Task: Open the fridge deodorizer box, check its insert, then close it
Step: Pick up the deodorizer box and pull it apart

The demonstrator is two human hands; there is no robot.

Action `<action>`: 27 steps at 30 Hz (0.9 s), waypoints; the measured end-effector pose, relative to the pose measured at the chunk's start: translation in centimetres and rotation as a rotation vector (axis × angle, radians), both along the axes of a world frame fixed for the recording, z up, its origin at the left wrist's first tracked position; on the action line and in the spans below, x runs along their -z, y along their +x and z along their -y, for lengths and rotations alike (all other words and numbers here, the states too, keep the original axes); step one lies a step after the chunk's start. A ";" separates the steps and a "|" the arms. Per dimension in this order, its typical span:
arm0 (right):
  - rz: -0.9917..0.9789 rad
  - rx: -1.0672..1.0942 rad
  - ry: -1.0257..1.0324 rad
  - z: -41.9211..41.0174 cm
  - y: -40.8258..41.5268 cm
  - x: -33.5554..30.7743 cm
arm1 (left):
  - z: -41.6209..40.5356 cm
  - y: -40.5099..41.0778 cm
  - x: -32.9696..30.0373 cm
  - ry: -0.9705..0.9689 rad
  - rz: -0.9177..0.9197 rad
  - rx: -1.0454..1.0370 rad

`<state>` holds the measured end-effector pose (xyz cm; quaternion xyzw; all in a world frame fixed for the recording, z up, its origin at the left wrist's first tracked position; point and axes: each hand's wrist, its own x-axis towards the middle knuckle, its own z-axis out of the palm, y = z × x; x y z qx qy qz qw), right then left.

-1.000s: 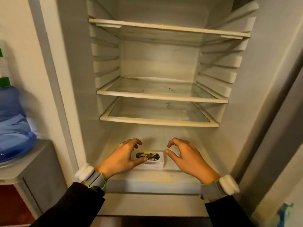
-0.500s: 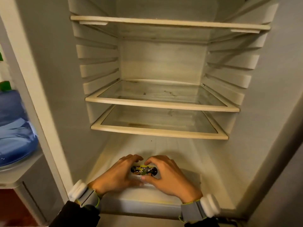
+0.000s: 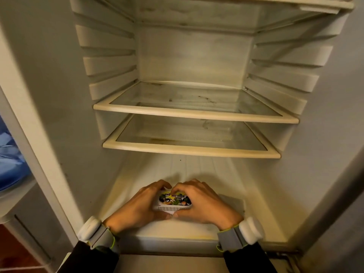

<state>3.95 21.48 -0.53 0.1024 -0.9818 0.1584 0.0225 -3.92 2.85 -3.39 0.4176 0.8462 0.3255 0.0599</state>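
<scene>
Both hands, left hand (image 3: 137, 207) and right hand (image 3: 204, 205), clasp the small white slotted plastic deodorizer box (image 3: 173, 203); it looks light, rigid, best pried at its end seams.

Left hand (image 3: 137, 205) and right hand (image 3: 204, 203) side by side, fingers curled, fingertips nearly touching, wrists banded

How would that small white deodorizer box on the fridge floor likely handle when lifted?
The deodorizer box looks like rigid slotted plastic, so probably stiff. It fits between the left hand and right hand, so likely light. Flat and low, it seems unlikely to roll or tip.
</scene>
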 end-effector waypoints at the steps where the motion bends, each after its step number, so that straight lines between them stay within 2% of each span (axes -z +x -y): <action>1: 0.023 0.004 0.002 0.1 -0.1 -0.1 | 0.0 0.0 0.1 0.001 0.012 0.000; 10: 0.142 -0.012 0.048 0.8 -0.7 -2.2 | 0.6 0.0 0.2 -0.017 0.072 -0.030; 27: 0.176 0.010 -0.052 0.1 -1.7 -3.0 | 0.5 0.4 -0.2 0.053 0.164 -0.078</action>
